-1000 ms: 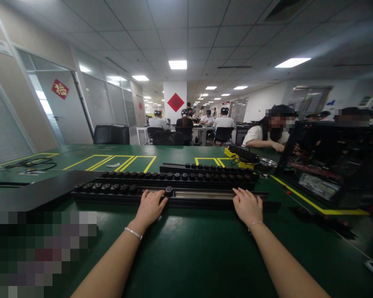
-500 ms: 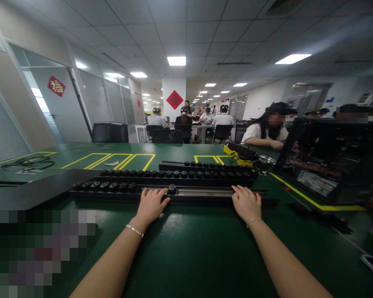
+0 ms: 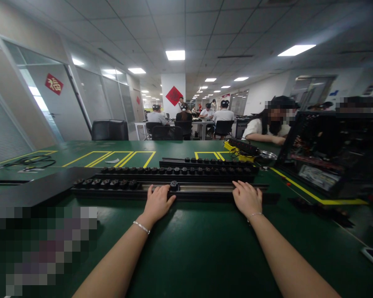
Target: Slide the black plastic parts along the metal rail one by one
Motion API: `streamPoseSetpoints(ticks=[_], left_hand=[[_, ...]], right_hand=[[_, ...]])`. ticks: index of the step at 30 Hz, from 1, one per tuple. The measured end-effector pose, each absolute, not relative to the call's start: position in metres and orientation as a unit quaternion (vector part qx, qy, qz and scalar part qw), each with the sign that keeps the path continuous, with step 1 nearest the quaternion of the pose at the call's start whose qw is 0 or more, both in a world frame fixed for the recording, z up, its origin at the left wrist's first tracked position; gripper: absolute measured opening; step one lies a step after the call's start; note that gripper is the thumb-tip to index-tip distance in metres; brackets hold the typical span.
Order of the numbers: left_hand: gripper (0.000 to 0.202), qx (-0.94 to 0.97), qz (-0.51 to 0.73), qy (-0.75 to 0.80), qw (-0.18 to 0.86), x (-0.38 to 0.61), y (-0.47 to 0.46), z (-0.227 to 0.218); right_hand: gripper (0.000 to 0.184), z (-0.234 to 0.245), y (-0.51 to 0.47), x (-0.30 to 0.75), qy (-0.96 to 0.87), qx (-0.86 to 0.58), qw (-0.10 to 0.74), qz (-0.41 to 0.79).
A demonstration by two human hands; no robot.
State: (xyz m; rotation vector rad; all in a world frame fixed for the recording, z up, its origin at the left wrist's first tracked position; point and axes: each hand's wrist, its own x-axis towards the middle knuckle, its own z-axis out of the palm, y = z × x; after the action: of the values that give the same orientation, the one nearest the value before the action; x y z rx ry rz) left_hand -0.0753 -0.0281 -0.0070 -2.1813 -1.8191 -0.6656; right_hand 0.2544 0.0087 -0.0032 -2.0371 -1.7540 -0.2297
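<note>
Across the green table lies a long black track (image 3: 205,188) with a pale groove, bearing small black socket-like modules (image 3: 105,183) at its left end. One single module (image 3: 174,186) sits apart near the track's middle. My left hand (image 3: 157,203) rests on the track just left of this module, fingers stretched and close against it; exact contact is hard to make out. Over the track's right part lies my right hand (image 3: 248,198), its fingers extended along the front edge and grasping nothing visible.
Behind lie a second track (image 3: 155,171) and a shorter third one (image 3: 211,160), both with modules. An opened black computer case (image 3: 320,161) stands at right. A yellow tray (image 3: 247,158) and cables (image 3: 34,161) lie farther back. A person (image 3: 275,120) sits across the table.
My left hand has shifted slightly right along the track, and the single module appears to have moved a little right too. My right hand stays nearly in place.
</note>
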Motion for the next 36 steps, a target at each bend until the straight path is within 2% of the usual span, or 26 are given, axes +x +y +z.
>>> streamPoseSetpoints(ticks=[12,17,26,36], left_hand=[[0.041,-0.748,-0.197,-0.622,0.119,-0.071,-0.031,0.000],[0.037,-0.755,-0.185,-0.623,0.089,-0.064,-0.027,0.008],[0.029,-0.754,-0.218,-0.616,0.069,-0.058,-0.023,0.008],[0.030,-0.762,-0.221,-0.605,0.069,-0.060,-0.024,0.006]], right_hand=[[0.047,-0.003,0.007,0.253,-0.633,-0.736,0.220,-0.102],[0.047,-0.001,0.007,0.253,-0.637,-0.737,0.203,-0.096],[0.048,-0.003,0.008,0.255,-0.635,-0.737,0.216,-0.088],[0.048,-0.002,0.007,0.253,-0.636,-0.733,0.226,-0.083]])
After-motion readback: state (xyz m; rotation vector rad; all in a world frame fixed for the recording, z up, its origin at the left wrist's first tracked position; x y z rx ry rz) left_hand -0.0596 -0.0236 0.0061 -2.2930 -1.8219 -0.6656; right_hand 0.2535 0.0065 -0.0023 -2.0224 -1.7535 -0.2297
